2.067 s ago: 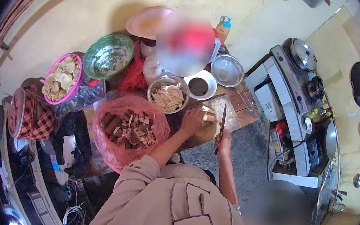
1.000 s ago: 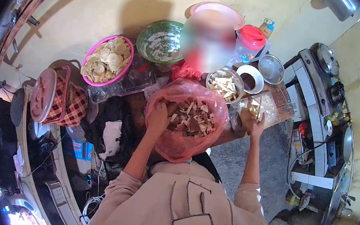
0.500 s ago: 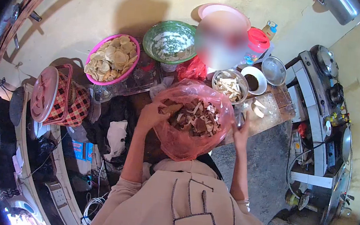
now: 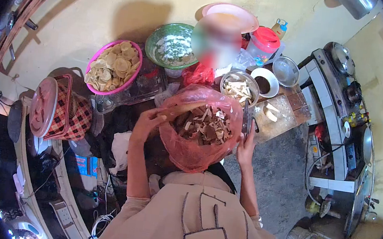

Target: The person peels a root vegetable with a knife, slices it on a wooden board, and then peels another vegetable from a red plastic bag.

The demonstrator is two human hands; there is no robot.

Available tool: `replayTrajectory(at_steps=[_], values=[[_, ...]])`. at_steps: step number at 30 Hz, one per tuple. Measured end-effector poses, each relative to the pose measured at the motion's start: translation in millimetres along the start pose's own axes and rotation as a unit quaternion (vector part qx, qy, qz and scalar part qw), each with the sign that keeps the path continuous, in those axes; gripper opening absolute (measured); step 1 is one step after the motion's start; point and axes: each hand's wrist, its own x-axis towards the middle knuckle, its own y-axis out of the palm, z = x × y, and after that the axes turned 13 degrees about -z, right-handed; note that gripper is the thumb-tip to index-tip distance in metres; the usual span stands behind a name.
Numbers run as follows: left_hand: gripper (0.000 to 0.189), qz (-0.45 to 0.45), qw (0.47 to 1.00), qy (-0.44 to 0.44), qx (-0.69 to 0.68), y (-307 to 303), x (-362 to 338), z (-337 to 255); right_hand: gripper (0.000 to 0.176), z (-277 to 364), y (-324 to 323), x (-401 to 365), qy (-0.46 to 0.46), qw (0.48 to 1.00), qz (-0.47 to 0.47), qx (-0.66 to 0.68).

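My left hand [image 4: 148, 120] is closed on one end of a long tan cassava root [image 4: 184, 109], which slants over the left side of a red plastic bag [image 4: 183, 153]. Brown-and-white peelings [image 4: 207, 128] fill the open bag in front of me. On the bag's right side, my right hand [image 4: 246, 144] grips a knife [image 4: 246, 113], its blade pointing away from me. Just beyond it, a metal bowl [image 4: 255, 99] holds cut white pieces [image 4: 237, 90]. Two more white pieces [image 4: 271, 112] lie on a wooden board [image 4: 277, 128].
Behind the bag stand a pink basket [image 4: 106, 93] of round slices, a green basin [image 4: 158, 60] with white powder, and a red-lidded jar [image 4: 266, 39]. A white bowl [image 4: 273, 90] of dark contents sits by a strainer [image 4: 286, 71]. The stove [image 4: 326, 82] is at right.
My left hand has drawn back leftward and lifted the root partly out of the bag. The knife in my right hand now points up beside the bag. My view has shifted slightly.
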Motion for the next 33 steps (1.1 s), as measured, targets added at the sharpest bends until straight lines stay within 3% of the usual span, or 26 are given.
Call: replayTrajectory(at_steps=[3,5,8,11,15,18,21,23,26,29,30,33], values=[[0.035,0.022,0.995,0.069,-0.062,50.6,1.8,5.9,0.046,-7.7,-3.8,-3.2,-0.064,0.991,-0.104,-0.054],[0.035,0.067,0.994,-0.078,0.040,84.1,-8.6,-22.7,0.036,-31.6,-10.8,-5.0,-0.003,0.989,-0.126,-0.080],[0.043,0.133,0.990,-0.042,-0.013,141.9,-4.9,-4.4,0.028,-39.6,-35.5,-4.6,0.073,0.981,-0.151,-0.095],[0.041,0.128,0.968,0.014,-0.217,203.5,-24.8,12.5,0.026,-45.0,-60.3,-0.4,0.132,0.972,-0.176,-0.085],[0.038,0.096,0.960,0.041,-0.259,274.9,-34.7,41.5,0.025,-52.6,-87.7,10.1,0.144,0.966,-0.202,-0.076],[0.035,0.079,0.964,0.043,-0.249,318.1,-37.2,66.0,0.024,-71.3,-99.1,18.5,0.085,0.969,-0.200,-0.117],[0.033,0.051,0.981,0.065,-0.173,347.5,-33.4,94.7,0.023,-82.9,-111.3,24.3,0.103,0.979,-0.139,-0.108],[0.033,0.041,0.992,0.097,-0.069,358.0,-22.0,119.6,0.023,-101.9,-115.7,25.5,0.059,0.979,-0.127,-0.148],[0.032,0.017,0.992,0.126,0.019,367.1,-18.3,116.0,0.022,-109.6,-123.1,28.2,0.072,0.977,-0.050,-0.192],[0.031,-0.013,0.955,0.273,0.119,369.4,-9.3,119.5,0.021,-131.5,-118.7,28.8,0.039,0.977,-0.018,-0.208],[0.032,-0.007,0.964,0.247,0.102,368.8,-11.4,111.2,0.021,-126.2,-118.1,32.2,0.060,0.971,0.013,-0.230],[0.033,-0.010,0.930,0.321,0.178,366.1,-2.8,116.0,0.021,-123.7,-113.0,41.0,0.047,0.966,0.028,-0.252]])
